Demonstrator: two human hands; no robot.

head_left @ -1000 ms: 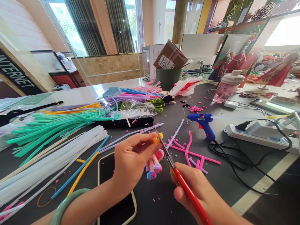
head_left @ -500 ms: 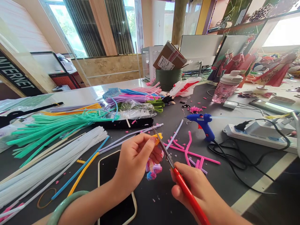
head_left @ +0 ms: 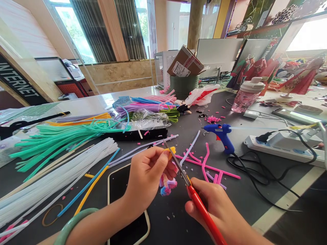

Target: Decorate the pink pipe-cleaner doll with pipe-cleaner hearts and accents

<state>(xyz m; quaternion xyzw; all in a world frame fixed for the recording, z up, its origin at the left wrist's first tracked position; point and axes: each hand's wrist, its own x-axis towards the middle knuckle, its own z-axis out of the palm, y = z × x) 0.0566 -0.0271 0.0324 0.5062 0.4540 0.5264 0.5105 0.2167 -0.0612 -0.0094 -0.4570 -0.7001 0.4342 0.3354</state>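
Observation:
My left hand (head_left: pixel 149 173) pinches a small yellow fuzzy piece (head_left: pixel 172 150) between thumb and fingers. A pink, purple and blue fuzzy bundle (head_left: pixel 167 185) shows under that hand, partly hidden by its fingers. Wrapped round red-handled scissors (head_left: pixel 201 204) is my right hand (head_left: pixel 214 200). The scissor blades point up and left, beside the yellow piece, slightly apart at their tips. A small yellow bit (head_left: pixel 188 177) sits near the scissors' pivot. A phone (head_left: pixel 127 217) with a pale case lies under my left forearm.
Green stems (head_left: pixel 63 136) and white stems (head_left: pixel 63 177) lie left. Pink stem pieces (head_left: pixel 204 161) lie right of my hands, near a blue glue gun (head_left: pixel 221 134), its black cable and a power strip (head_left: pixel 281 149). A pink bottle (head_left: pixel 247 95) stands behind.
The scissors have shifted slightly left, with their blades a little more apart. A small yellow bit now shows by the pivot. My left hand has barely moved.

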